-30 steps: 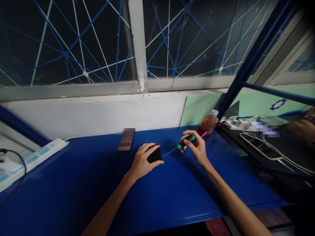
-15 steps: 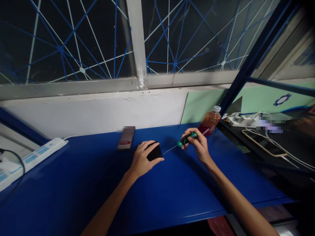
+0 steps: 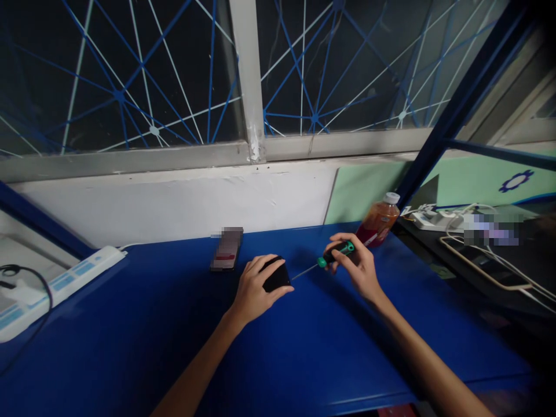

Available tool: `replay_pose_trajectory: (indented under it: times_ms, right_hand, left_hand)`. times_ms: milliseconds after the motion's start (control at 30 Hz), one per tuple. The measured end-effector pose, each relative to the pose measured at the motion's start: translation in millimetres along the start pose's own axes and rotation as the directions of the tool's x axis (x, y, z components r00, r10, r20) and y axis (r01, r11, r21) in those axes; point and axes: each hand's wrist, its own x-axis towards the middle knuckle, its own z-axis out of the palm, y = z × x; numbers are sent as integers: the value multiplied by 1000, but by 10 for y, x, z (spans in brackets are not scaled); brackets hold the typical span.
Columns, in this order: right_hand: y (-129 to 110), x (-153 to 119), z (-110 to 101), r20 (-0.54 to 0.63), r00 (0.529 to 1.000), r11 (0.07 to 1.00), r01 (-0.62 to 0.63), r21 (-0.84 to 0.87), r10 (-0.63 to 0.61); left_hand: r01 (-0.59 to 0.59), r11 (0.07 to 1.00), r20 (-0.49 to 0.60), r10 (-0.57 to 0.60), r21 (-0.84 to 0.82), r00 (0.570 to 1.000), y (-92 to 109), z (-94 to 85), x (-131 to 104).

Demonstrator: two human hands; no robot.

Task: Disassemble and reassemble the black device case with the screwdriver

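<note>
My left hand (image 3: 259, 286) is closed around a small black box-like object (image 3: 276, 277) on the blue tabletop, fingers over its top and thumb along the near side. What kind of object it is, I cannot make out. In my right hand (image 3: 357, 263) is a screwdriver (image 3: 343, 250) with a black and green handle. Its thin metal shaft slants down to the left, and the tip is at the right edge of the black object. Whether the tip touches it is too small to tell. A dark phone (image 3: 226, 249) lies just beyond my left hand.
Behind my right hand stands a bottle of reddish drink (image 3: 379, 220). A white power strip (image 3: 65, 289) with a black cable lies at the left of the blue table (image 3: 304, 359). On a dark surface at right are a phone (image 3: 484, 263), white cables and another power strip (image 3: 438, 220).
The whole view has shifted slightly, so things sit a little lower and further right. Both hands keep their grips, and the screwdriver stays at the black object's right edge.
</note>
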Motion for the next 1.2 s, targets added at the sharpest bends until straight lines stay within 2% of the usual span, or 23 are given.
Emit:
replay_pose_trajectory:
  times_ms: [200,400,567,633,767,833,1033,1100,1200]
  right_hand:
    - [32,-3,39,-125,992,994,-20,-109,6]
    - [4,-7,47,-1,1000,999,-22,26,22]
    - [25,-19,38,-85,996,993,-33,-115,23]
    - [21,-24,36,-85,996,989,-15,-145,2]
    - [-9,-10,35,34,999,1000,17,-12,-17]
    - [-7,0,30,48,999,1000,0,13,-1]
    - [11,-21,23,-111,994,975,-3,-221,-22]
    - [-6,-24,26,-71,997,979,3,-203,-18]
    - [-20,-9,26,40,999,998,1,-57,2]
  left_hand:
    - [-15,1000,-25,15,4,1000,-15,-2,0]
    - [-2,1000,-23,3,12,1000,-34,-13,-1]
    - [-5,1000,-30,5,9,1000,-27,-29,7]
    - [-9,1000,-32,10,13,999,-23,-29,9]
    - [-12,1000,-27,12,23,1000,-17,-29,10]
    - [-11,1000,-22,11,28,1000,-14,-30,8]
    - [-11,1000,-13,11,26,1000,-12,-35,-2]
    - [-6,1000,-13,6,24,1000,-15,-34,-4]
    - [-5,1000,-20,6,18,1000,-25,-29,-5]
